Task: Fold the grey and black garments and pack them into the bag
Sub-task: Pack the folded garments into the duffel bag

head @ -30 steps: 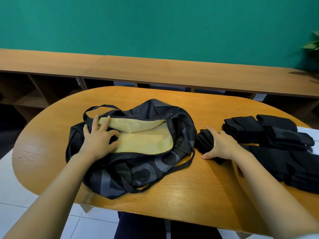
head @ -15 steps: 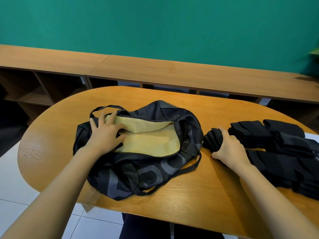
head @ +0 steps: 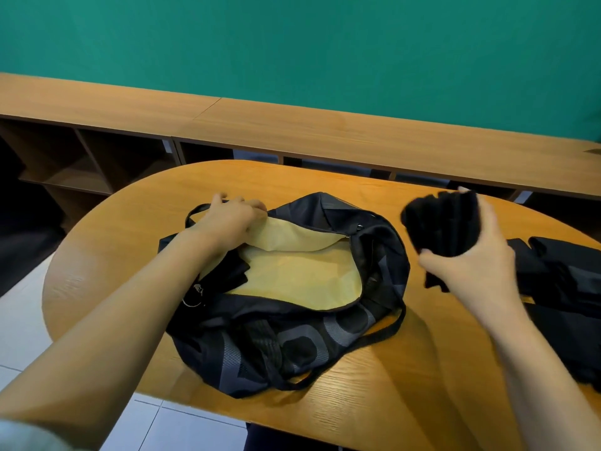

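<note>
Nearest us, the bag (head: 292,340) sits mid-table (head: 406,402) between our forearms, its grey-patterned near wall slumped our way. The mouth is unzipped and gaping with the yellow lining (head: 302,275) exposed, and its long axis runs left-right. There's some dark fabric at its left end that we can't identify. Our right hand (head: 468,268) is up off the wood just right of the bag's right end, thumb on the near side and fingers wrapped over the far side, clamped round a folded black garment (head: 442,222). The bundle's long axis points roughly near-to-far, so it's crosswise to the mouth. Our left hand (head: 231,219) is further out at the far-left rim, fingers curled over the lip and pinching it back, so it's busy and the right is the only free carrier. We reckon the drop target lies left of and below the grip, a short hop, and the bundle probably wants a quarter turn to line up with the opening. More folded black garments (head: 566,288) lie on the table at right, past the wrist, and we can't pick out a grey one. Beyond that are the wooden bench (head: 325,135) and the green wall (head: 292,43)
</note>
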A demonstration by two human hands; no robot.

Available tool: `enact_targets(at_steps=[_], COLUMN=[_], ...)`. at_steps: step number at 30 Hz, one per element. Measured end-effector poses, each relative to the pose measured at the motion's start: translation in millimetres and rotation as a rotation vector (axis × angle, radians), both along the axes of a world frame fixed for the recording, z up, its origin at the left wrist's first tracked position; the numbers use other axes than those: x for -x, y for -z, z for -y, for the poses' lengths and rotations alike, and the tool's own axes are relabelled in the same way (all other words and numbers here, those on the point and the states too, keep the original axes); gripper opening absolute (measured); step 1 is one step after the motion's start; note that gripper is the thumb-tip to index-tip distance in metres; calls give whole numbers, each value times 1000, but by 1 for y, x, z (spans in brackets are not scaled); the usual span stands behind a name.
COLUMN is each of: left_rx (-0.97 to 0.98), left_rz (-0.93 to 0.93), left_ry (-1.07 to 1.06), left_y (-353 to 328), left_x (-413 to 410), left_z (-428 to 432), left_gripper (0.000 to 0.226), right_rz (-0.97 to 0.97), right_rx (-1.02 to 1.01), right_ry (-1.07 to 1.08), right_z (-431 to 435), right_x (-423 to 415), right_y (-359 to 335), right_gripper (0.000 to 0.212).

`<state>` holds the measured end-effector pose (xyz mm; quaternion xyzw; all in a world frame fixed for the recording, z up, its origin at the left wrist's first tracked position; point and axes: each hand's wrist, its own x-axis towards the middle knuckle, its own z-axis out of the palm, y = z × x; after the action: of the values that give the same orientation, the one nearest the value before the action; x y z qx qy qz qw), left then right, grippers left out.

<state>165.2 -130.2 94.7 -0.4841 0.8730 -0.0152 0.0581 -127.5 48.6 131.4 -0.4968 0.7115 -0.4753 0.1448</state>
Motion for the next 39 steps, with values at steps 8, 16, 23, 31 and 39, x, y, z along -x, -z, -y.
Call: enact_targets(at_steps=[8,16,23,31,39], left_rx=[175,204,66,58,6], left_rz=[-517,-608,-576,-624,-573], left_ry=[-3,38,12,30,-84], left_y=[-26,-38,-21,-24,-16], left_x=[-4,-4,-34,-37,-43], left_z=[18,22,24,20,11], left_gripper=[41,59,69,76,78], right_rz=[-2,-224,-253,-94,-475], right_rx=[-205,-399,-511,-328,-170], right_ry=[-428,-378,-483,-394,-511], right_z=[69,150,149,151,115], right_x=[-120,-170,-183,-188,-174], right_y=[33,71,89,113,111], right_gripper=[94,102,83,61,60])
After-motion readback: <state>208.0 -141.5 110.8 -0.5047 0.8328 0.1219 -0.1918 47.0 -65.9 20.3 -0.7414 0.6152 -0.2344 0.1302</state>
